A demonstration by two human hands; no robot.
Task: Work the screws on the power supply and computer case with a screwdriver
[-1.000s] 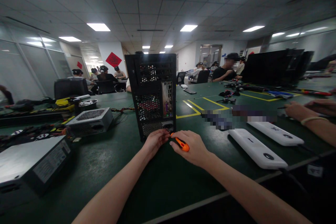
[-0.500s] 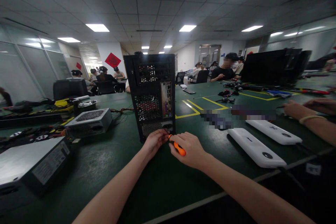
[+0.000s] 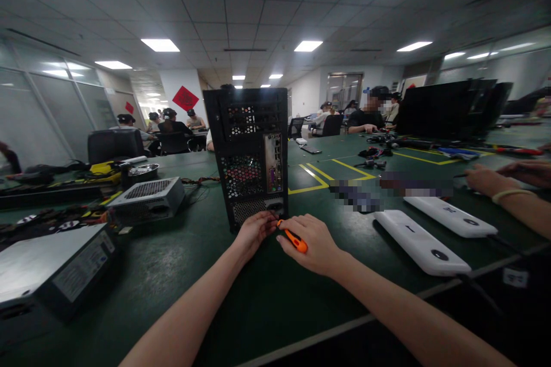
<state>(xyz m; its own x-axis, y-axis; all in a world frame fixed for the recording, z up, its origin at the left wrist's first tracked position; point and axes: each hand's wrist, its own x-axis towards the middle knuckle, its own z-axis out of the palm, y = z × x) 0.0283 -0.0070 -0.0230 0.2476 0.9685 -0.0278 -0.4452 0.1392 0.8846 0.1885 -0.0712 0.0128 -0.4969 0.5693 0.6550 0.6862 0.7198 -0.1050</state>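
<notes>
A black computer tower stands upright on the green table, its back panel of ports and vent holes facing me. My right hand grips a screwdriver with an orange and black handle, which points up and left at the tower's lower right corner. My left hand is beside the screwdriver's front end, thumb and fingers pinched together against the bottom of the tower. Whatever sits between those fingertips is too small to make out, and the screwdriver's tip is hidden there.
Two metal power supply units lie to the left, along with a metal bowl and loose parts. White power banks with cables lie at right. Another person's hands work at the right edge. Black monitors stand farther back.
My right hand has turned slightly on the screwdriver, and its handle has shifted a little to the right. My left hand and the tower stay in place.
</notes>
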